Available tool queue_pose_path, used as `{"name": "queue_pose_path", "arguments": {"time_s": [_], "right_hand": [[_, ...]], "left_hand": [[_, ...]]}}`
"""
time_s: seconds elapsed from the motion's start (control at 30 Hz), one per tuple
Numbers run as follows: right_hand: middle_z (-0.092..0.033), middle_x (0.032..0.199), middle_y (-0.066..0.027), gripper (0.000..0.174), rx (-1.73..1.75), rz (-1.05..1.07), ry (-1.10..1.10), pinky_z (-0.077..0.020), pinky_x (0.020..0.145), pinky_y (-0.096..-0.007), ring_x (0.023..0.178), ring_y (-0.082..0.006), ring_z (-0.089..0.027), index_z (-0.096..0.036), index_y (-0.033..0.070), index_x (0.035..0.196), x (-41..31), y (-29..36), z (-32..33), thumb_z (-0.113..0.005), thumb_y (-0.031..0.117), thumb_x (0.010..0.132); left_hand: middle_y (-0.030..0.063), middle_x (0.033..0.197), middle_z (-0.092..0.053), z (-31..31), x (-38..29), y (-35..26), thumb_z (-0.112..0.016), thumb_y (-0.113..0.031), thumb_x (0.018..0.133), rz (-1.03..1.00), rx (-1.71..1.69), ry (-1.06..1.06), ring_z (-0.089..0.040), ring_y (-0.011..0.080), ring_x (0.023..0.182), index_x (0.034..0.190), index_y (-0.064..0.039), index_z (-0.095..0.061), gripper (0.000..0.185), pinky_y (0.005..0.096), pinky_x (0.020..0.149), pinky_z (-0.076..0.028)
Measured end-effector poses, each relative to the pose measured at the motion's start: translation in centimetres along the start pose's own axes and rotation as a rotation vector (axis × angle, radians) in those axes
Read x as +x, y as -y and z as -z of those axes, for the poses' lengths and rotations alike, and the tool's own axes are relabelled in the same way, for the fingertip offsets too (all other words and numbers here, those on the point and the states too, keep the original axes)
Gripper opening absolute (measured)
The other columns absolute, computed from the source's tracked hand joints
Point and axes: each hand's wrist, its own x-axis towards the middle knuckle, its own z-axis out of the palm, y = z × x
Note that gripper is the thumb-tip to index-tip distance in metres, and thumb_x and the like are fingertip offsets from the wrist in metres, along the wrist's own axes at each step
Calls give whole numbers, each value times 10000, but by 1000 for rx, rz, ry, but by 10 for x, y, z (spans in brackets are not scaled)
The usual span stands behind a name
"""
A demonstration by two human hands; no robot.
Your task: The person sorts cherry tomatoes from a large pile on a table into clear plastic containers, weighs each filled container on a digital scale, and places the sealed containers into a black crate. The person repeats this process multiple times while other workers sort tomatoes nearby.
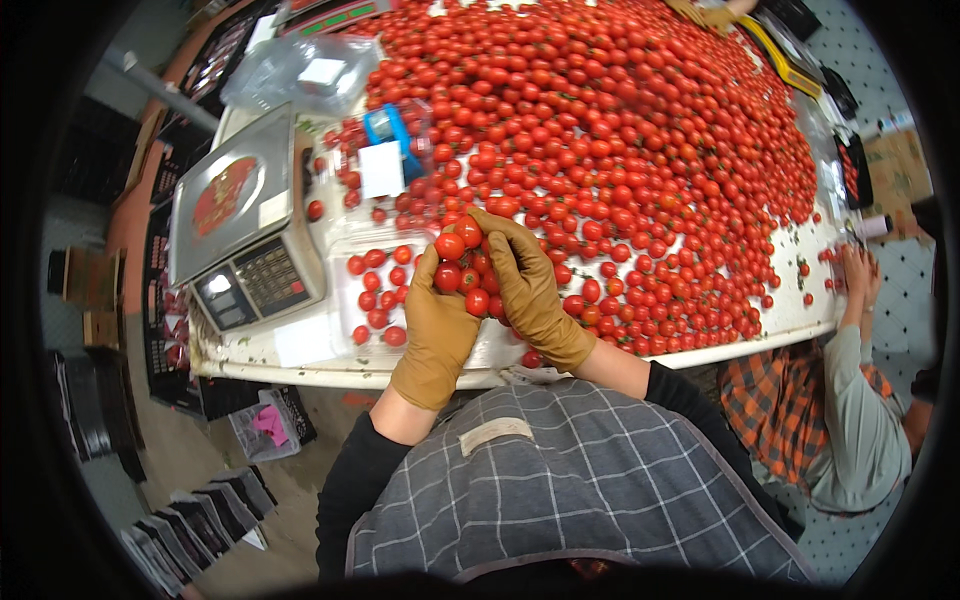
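Note:
My left hand (pixel 439 330) and my right hand (pixel 529 292), both in tan rubber gloves, are cupped around a cluster of cherry tomatoes (pixel 468 280) above the table's near edge. Below and left of them lies a clear plastic clamshell tray (pixel 341 300) with several cherry tomatoes (pixel 376 319) in its left part; my left hand hides some of it. A large heap of cherry tomatoes (pixel 600 135) covers the table beyond my hands. Behind the tray, more tomatoes show around a blue object (pixel 411 161) and a white card (pixel 381 169).
A digital scale (pixel 225 187) stands at the left, with plastic bags (pixel 330 82) behind it. Black crates (pixel 161 300) line the floor there. A co-worker's hands (pixel 859 270) are at the table's right edge; another person's gloved hands (pixel 705 15) show at the far side. A yellow device (pixel 780 56) lies at upper right.

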Motion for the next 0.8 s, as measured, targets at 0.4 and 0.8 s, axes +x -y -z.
{"name": "queue_pose_path", "arguments": {"time_s": [0.4, 0.8], "right_hand": [[-672, 1113, -94, 301, 178, -202, 282, -462, 948, -308, 1050, -177, -603, -651, -1, 1151, 8, -32, -119, -520, 230, 1009], [-694, 1112, -77, 227, -160, -199, 74, -492, 871, -273, 1037, -153, -637, -665, 31, 1153, 4, -8, -15, -532, 116, 990]], "left_hand": [[114, 1396, -497, 64, -50, -94, -469, -139, 949, -295, 12, 2, -485, 317, 1272, 1394, -22, -454, 460, 512, 1074, -411], [192, 1526, -288, 33, -113, -130, -494, -184, 938, -62, 329, -361, -341, 382, 1375, 1485, -75, -337, 580, 649, 1045, -379]]}}
